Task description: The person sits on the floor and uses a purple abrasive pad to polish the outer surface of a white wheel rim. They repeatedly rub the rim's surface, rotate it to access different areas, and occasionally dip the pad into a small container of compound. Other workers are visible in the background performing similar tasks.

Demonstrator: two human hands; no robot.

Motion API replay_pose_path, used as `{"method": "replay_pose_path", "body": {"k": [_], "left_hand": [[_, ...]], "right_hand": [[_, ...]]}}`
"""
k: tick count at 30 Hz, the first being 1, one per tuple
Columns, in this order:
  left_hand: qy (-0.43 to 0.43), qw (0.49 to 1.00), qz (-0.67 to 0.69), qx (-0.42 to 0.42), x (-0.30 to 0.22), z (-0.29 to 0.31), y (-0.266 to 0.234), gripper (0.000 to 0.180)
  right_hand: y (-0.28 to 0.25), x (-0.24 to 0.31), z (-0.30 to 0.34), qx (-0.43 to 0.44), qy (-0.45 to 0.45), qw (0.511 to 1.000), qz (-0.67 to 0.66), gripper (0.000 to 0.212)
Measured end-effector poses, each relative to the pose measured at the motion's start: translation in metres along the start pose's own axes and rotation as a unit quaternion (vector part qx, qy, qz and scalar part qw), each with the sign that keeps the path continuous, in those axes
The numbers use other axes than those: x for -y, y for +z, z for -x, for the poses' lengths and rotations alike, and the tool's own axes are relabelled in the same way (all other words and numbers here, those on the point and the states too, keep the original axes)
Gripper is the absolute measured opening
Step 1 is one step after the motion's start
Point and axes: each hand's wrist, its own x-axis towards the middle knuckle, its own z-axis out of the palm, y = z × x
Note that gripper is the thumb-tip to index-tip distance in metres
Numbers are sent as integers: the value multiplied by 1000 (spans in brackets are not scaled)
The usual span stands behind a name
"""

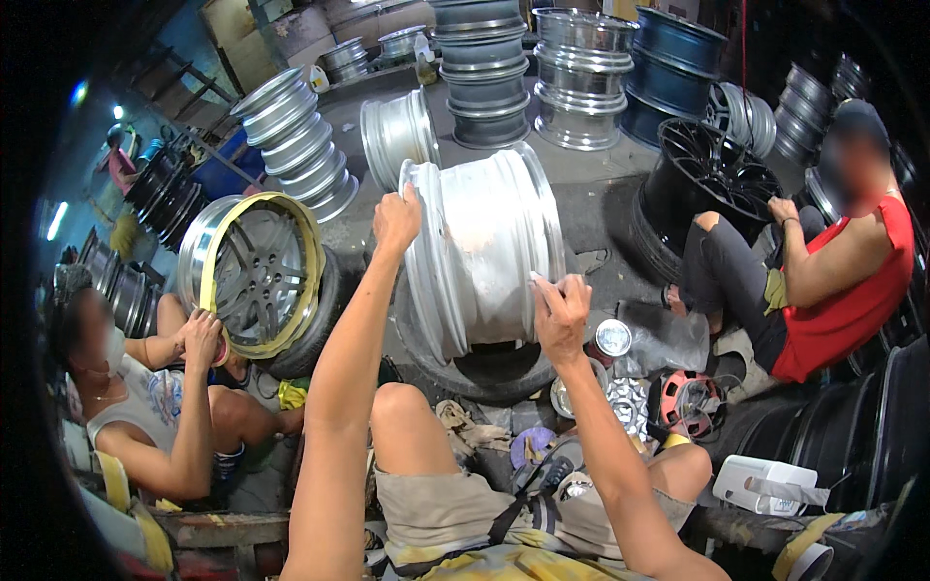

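A bare silver wheel rim (484,242) stands on its side in front of me, resting on a dark tyre (426,363) that lies on the floor. My left hand (397,221) is closed with its fingers curled over the upper left flange. At the right flange is my right hand (564,315), fingers pinched together against the edge. A small pale bit shows at its fingertips, too little to name. My left arm is stretched farther out than my right.
At left a person (145,387) handles a spoked rim (257,266) edged with yellow tape. At right another person in a red top (843,281) sits by a black rim (712,179). Stacked rims (484,73) stand behind. A can (612,339) and a red reel (686,402) lie near my right knee.
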Motion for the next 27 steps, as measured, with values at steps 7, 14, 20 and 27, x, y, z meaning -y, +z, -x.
{"method": "replay_pose_path", "body": {"k": [7,14,20,27], "left_hand": [[-84,991,105,20,-5,5,-3,72],[-132,957,257,18,4,24,-3,78],[-126,922,338,141,120,53,50,63],[-70,938,158,301,208,67,40,43]], "right_hand": [[-20,38,56,55,23,997,-48,21],[-48,54,265,322,194,922,-94,20],[-45,28,327,457,167,872,-60,26],[-39,13,346,516,169,838,-57,37]]}}
